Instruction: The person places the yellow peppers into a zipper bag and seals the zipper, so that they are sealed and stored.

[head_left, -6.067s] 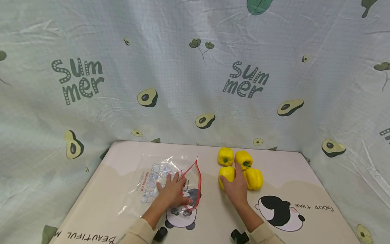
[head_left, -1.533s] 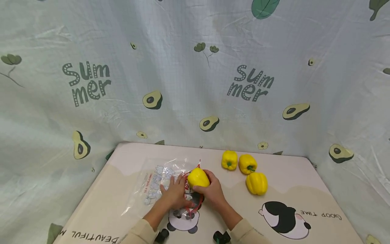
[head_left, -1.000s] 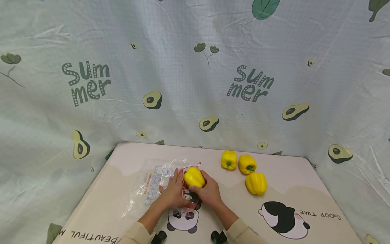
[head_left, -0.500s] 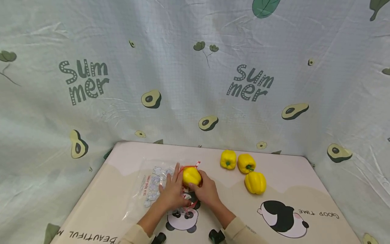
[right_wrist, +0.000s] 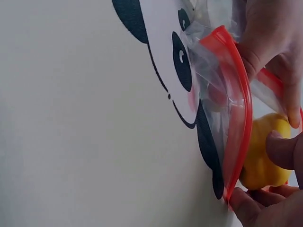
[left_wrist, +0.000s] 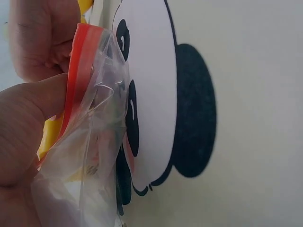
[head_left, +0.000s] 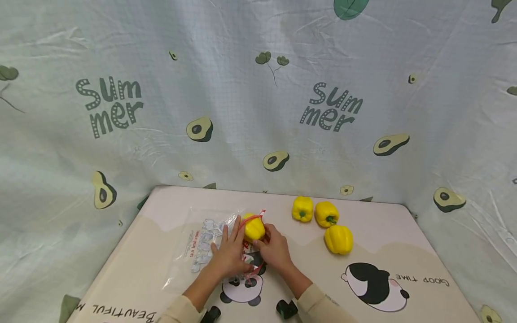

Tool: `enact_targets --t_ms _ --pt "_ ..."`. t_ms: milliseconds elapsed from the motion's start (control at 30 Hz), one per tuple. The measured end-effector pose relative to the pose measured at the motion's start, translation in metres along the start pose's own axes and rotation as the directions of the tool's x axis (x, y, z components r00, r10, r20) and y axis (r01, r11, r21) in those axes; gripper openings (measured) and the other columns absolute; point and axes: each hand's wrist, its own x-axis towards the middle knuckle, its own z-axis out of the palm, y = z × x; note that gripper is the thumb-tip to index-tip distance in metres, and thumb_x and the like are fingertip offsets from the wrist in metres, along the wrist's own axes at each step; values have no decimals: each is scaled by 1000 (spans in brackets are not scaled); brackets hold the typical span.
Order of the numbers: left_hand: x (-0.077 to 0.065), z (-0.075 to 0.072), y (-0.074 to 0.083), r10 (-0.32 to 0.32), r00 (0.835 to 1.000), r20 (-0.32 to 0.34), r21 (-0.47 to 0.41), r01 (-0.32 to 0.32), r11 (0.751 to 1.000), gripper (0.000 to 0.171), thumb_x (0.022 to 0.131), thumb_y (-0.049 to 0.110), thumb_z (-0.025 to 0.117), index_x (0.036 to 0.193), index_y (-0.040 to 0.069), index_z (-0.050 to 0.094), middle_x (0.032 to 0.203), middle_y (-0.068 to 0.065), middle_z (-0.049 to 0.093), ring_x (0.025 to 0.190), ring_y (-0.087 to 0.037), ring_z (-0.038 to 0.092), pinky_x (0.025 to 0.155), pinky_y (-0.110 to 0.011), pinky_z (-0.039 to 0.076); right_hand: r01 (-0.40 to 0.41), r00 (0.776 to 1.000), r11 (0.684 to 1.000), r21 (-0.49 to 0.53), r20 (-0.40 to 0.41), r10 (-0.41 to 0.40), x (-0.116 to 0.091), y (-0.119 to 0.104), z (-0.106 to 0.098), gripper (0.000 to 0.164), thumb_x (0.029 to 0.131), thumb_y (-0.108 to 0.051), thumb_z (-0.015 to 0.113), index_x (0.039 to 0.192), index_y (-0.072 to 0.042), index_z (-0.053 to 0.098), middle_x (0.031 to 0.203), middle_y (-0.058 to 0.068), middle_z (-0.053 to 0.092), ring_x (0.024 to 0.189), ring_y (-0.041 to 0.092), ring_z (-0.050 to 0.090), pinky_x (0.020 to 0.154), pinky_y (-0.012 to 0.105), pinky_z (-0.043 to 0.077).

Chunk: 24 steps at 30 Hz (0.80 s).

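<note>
A clear zip bag [head_left: 181,260] with a red zip edge lies flat on the table, its mouth facing right. My left hand [head_left: 229,258] rests on the bag with spread, straight fingers. In the left wrist view its thumb [left_wrist: 23,123] lies against the red zip edge, and the mouth gapes. A yellow bell pepper [head_left: 254,229] sits partly inside that mouth, under the upper red edge. My right hand [head_left: 276,249] grips the pepper from the right. In the right wrist view the right thumb [right_wrist: 281,151] presses its side; the fingers curl below, near the bag's corner.
Three more yellow bell peppers [head_left: 338,239] stand in a group at the back right. The table mat [head_left: 383,242] carries printed panda and dog drawings. A patterned cloth [head_left: 234,89] hangs behind the table.
My right hand has taken the nearest-left pepper from the group and moved it left to the bag, and then into its mouth. The left hand has stayed on the bag.
</note>
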Motion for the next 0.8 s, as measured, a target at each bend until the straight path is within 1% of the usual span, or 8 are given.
enact_targets --t_ms 167,233,367,467,567,633,700,800 --pt "0 -1 0 10 1000 4 3 -10 1000 121 65 29 97 164 16 30 179 -2 3 161 -51 7 107 -93 10 -7 999 1000 20 -53 8 3 1 -2 46 89 -8 80 128 -1 56 130 23 70 116 34 71 101 48 60" --pt "-1 -1 0 9 1000 11 6 -9 1000 120 65 29 97 164 15 31 179 -2 2 162 -50 6 107 -93 10 -6 998 1000 31 -60 7 3 2 -3 44 89 -7 80 125 -2 57 129 22 71 115 34 71 101 48 60" --pt "-1 -2 0 14 1000 16 15 -14 1000 119 65 29 97 164 15 32 179 -2 2 162 -48 6 106 -93 11 3 998 1000 31 -56 -1 4 2 -3 46 92 -8 77 135 -4 60 134 19 70 117 34 71 100 47 60" --pt "-1 -4 0 28 999 21 26 -29 999 117 66 29 97 163 14 34 179 -1 4 162 -48 5 105 -94 12 1 999 1000 9 -49 -1 6 -1 -2 54 95 -13 75 146 -9 58 137 18 69 118 34 71 98 44 62" --pt "-1 -5 1 40 999 27 29 -41 999 117 66 30 97 163 14 35 179 -1 5 162 -48 5 103 -94 13 -19 999 1000 -6 -46 19 8 -3 -1 59 96 -14 74 151 -12 54 139 18 68 119 33 71 97 43 62" --pt "-1 -6 0 43 999 28 29 -44 999 117 66 30 97 163 14 34 179 -1 5 163 -48 4 103 -94 13 -49 997 999 6 -51 50 9 -5 0 56 96 -14 74 149 -11 55 139 18 68 120 33 71 98 44 61" --pt "-1 -6 0 48 998 28 25 -49 998 118 66 30 97 163 14 34 179 -1 5 163 -46 5 103 -95 13 -63 996 998 11 -62 63 9 -6 1 51 95 -12 75 143 -8 56 137 20 68 120 35 71 98 45 61" --pt "-1 -6 -1 54 998 34 23 -54 998 118 66 30 97 164 14 33 179 -1 5 163 -44 5 103 -95 14 -77 994 997 26 -76 79 8 -5 2 44 95 -12 75 136 -8 59 135 19 69 120 35 72 97 45 62"
